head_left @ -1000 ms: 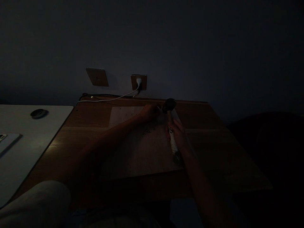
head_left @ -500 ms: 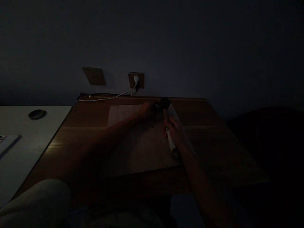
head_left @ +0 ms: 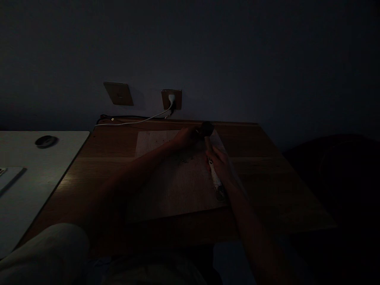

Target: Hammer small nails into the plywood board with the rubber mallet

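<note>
My right hand (head_left: pixel 219 158) is closed round the handle of a hammer (head_left: pixel 215 178). Its dark, blocky head points toward the wall, and the pale, worn handle end comes back below my fist. Close to the left of the hammer head is my left hand (head_left: pixel 185 137), fingers drawn together. What they grip is too dark to make out. Under both hands lies a pale board (head_left: pixel 175 190), with a few small dark bits (head_left: pixel 184 160) on it near the middle.
The board rests on a wooden table (head_left: pixel 261 178) against the wall. A white cable (head_left: pixel 133 123) runs along the back edge to a wall socket (head_left: pixel 176 99). On a white table (head_left: pixel 35 174) at left are a dark round object (head_left: pixel 46 141) and a flat pale object (head_left: pixel 10 177). Light is very dim.
The view has shifted slightly. Both hands and the hammer stay in nearly the same place, with no clear change of grip.
</note>
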Demonstrator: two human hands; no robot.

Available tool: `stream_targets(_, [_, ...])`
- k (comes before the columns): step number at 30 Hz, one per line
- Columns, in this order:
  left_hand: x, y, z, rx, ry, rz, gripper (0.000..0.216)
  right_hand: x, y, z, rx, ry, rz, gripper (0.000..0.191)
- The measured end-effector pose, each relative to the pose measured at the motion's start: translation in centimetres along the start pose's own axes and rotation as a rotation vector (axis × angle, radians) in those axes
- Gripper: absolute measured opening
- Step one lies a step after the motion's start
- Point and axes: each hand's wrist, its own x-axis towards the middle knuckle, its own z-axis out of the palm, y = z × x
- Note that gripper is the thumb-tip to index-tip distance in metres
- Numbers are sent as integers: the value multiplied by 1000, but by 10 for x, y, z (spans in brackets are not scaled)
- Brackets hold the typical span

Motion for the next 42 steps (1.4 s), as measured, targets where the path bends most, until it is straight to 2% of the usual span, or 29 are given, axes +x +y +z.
stream_targets(17, [1, -4, 2, -2, 31, 17, 44, -2, -2, 1, 1, -18, 4, 34])
stream_targets(26, [0, -5, 2, -44, 29, 31, 55, -4, -7, 1, 5, -3, -7, 34])
stream_targets(31, [1, -4, 4, -31, 38, 14, 46, -3, -7, 2, -19, -3, 4, 34])
stream_targets(42, [1, -6, 3, -48, 16, 23, 51, -2, -5, 1, -16, -5, 7, 36])
